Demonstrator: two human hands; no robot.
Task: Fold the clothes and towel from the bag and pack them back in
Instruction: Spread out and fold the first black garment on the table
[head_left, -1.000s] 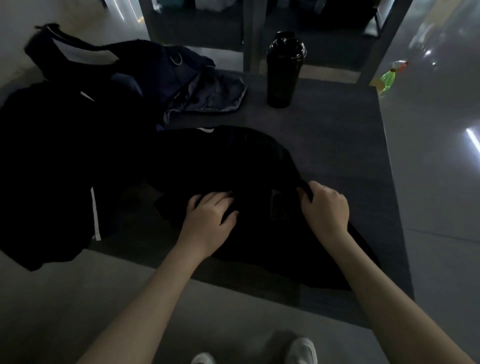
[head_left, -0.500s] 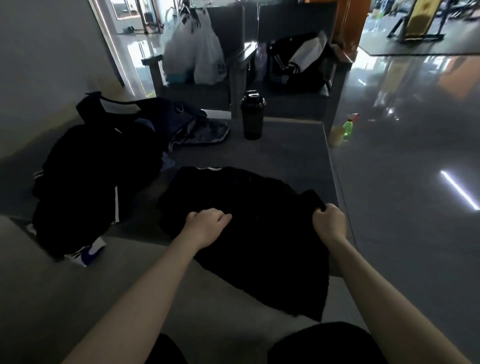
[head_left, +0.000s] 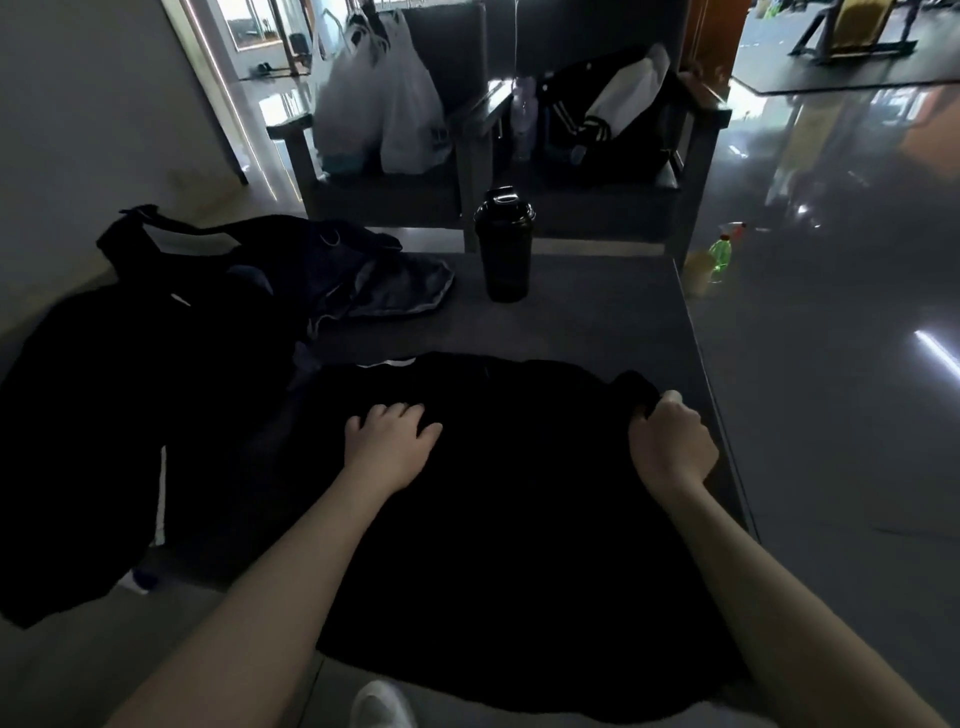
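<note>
A black shirt (head_left: 519, 493) lies spread on the dark low table (head_left: 597, 322), its lower part hanging over the near edge. My left hand (head_left: 389, 441) rests flat on the shirt's middle with its fingers spread. My right hand (head_left: 672, 447) grips a bunched fold of the shirt's right edge in a fist. A dark bag (head_left: 249, 265) lies open at the table's far left. A pile of black clothing with a white stripe (head_left: 104, 426) sits to the left of the shirt.
A black shaker bottle (head_left: 504, 244) stands at the table's far edge. A green spray bottle (head_left: 722, 252) is on the floor to the right. Behind are two chairs, one with white plastic bags (head_left: 384, 114), one with a black and white jacket (head_left: 608, 114). My shoe (head_left: 379, 706) shows below.
The shirt now lies spread wider across the table, with my right hand still gripping its right edge farther out. My left hand has opened flat on the cloth. The camera has tilted up.
</note>
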